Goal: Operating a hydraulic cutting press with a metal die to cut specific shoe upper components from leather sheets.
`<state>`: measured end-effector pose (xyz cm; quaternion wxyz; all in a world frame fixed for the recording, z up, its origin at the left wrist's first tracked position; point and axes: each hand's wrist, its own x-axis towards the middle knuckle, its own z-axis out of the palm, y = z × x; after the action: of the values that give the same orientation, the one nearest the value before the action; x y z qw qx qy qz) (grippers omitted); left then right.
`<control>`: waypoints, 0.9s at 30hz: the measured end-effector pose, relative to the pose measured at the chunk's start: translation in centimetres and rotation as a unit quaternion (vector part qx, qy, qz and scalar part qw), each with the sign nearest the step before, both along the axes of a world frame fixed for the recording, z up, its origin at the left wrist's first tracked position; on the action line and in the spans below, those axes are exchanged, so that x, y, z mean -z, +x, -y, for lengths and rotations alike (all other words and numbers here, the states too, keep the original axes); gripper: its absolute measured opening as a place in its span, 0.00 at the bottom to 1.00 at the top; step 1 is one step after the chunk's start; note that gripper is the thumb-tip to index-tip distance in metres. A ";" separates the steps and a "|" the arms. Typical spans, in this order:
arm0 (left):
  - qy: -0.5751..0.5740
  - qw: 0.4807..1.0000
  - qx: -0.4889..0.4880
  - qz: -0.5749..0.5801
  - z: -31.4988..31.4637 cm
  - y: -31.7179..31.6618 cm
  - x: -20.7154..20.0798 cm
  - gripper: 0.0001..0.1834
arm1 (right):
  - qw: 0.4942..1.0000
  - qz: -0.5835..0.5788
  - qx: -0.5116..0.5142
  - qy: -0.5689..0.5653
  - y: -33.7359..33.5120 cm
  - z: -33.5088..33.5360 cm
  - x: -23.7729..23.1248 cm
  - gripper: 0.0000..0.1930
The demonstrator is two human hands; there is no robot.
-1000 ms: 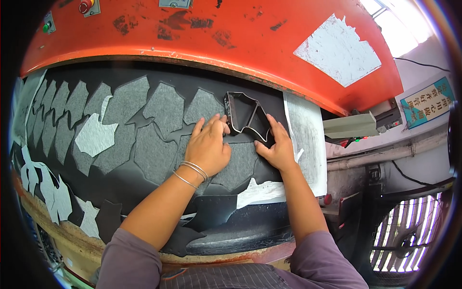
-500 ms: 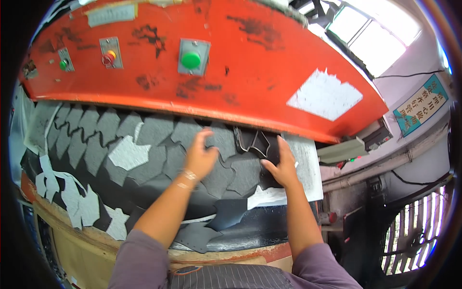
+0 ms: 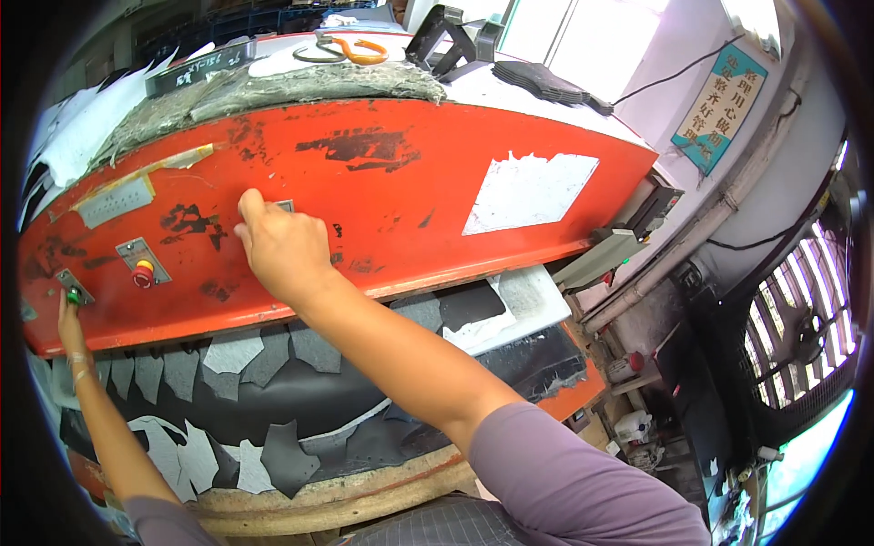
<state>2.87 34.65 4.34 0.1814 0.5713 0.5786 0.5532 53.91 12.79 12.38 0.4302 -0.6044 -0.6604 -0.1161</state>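
Observation:
My left hand [image 3: 70, 320] reaches to the small green button [image 3: 74, 296] at the left of the red machine beam [image 3: 401, 200]. Its fingers look stretched out and touch the button. Farther right, my right hand [image 3: 284, 247] is closed in a fist against the beam. It covers what lies behind it except a corner of a grey plate [image 3: 285, 207]. Below the beam, dark grey sheet material [image 3: 314, 348] with angular cut outlines lies on the machine bed. A pale cut piece [image 3: 234, 351] rests on it. The metal cutting die is out of sight.
A red stop button [image 3: 143, 274] sits between my hands. Offcuts [image 3: 289, 458] hang along the bed's front edge. Orange-handled scissors [image 3: 362, 53] and stacked dark pieces [image 3: 543, 84] lie on top of the machine. A barred fan [image 3: 801, 318] stands at right.
Both hands have left the dark sheet and the metal die for the beam's front. My left hand moved far left to the small green button; my right closed over the large green button's place.

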 end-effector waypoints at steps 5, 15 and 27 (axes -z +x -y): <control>0.052 0.996 -0.064 -0.031 5.2 0.9 3.8 0.33 | 0.993 -0.073 -0.088 0.041 -0.1 3.1 3.0 0.13; 0.284 0.907 -0.027 -0.309 12.6 5.4 3.1 0.25 | 0.974 -0.058 -0.175 -0.129 0.7 10.0 4.9 0.16; -0.030 0.914 0.302 -0.269 47.0 35.3 7.8 0.08 | 0.906 0.086 -0.127 -0.396 5.7 31.2 14.8 0.25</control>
<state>38.17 -12.32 -3.49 0.1948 0.8402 0.4215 0.2801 59.60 -18.41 -2.44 0.1086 -0.6239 -0.7574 0.1591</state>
